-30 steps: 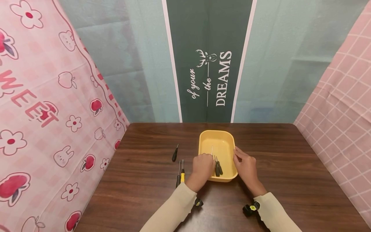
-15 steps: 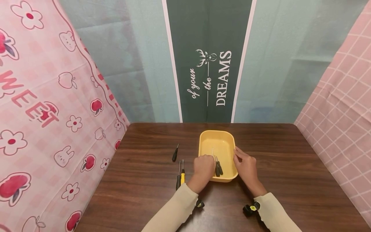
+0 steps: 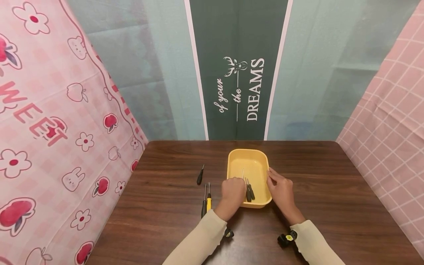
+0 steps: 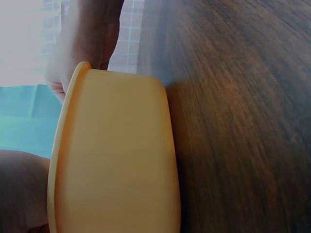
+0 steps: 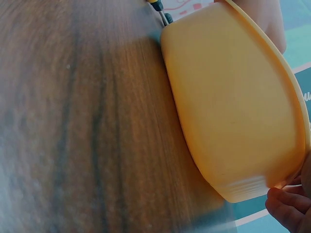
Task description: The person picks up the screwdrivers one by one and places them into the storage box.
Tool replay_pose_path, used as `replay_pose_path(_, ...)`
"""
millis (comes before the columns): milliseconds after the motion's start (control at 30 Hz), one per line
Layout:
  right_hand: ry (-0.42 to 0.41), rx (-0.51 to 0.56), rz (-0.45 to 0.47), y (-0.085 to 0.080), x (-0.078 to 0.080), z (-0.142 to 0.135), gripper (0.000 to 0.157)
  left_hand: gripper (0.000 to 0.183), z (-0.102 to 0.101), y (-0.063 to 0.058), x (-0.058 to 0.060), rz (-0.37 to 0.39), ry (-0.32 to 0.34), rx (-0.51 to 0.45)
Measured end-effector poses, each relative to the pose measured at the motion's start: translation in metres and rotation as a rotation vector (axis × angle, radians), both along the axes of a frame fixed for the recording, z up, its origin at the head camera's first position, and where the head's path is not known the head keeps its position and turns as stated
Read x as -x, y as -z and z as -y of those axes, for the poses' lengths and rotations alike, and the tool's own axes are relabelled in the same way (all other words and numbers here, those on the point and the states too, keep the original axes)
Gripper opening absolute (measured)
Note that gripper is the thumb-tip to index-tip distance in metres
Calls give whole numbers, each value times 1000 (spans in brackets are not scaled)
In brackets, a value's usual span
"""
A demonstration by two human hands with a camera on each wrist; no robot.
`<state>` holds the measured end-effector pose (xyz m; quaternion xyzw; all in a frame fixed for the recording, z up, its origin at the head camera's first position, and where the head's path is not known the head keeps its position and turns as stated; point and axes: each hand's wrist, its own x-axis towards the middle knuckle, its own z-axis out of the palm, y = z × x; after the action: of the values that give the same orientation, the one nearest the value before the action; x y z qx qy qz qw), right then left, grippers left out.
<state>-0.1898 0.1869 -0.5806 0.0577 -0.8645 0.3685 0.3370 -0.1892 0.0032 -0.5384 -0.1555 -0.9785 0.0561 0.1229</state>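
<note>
A yellow rectangular tray (image 3: pixel 253 162) stands on the table. My left hand (image 3: pixel 233 191) reaches over its near left side with fingers curled. Just past the knuckles sticks out the thin metal shaft of a screwdriver (image 3: pixel 243 173), which the hand grips; its handle is hidden. Beside that hand, two small black-handled screwdrivers (image 3: pixel 250 192) lie on the tray's bottom. My right hand (image 3: pixel 281 187) pinches the tray's right rim between thumb and fingers. From the right wrist view, its fingertips (image 5: pixel 286 206) touch the outer wall of the tray at the rim.
Left of the tray, a short black screwdriver (image 3: pixel 200 178) lies on the dark wooden table (image 3: pixel 308 165). Nearer the left sleeve are a yellow-and-black screwdriver (image 3: pixel 209 201) and another black one (image 3: pixel 204 208). Printed cloths hang behind the table and at both sides.
Over the last second my left hand has shifted very slightly right and toward me, the shaft with it. The right hand and the tray have stayed put.
</note>
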Motion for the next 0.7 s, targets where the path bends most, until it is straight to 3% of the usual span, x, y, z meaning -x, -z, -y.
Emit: replay_pose_path(700,-7,-3,19,-3,0,0,26,28,-4,-1,2,77,-36,33)
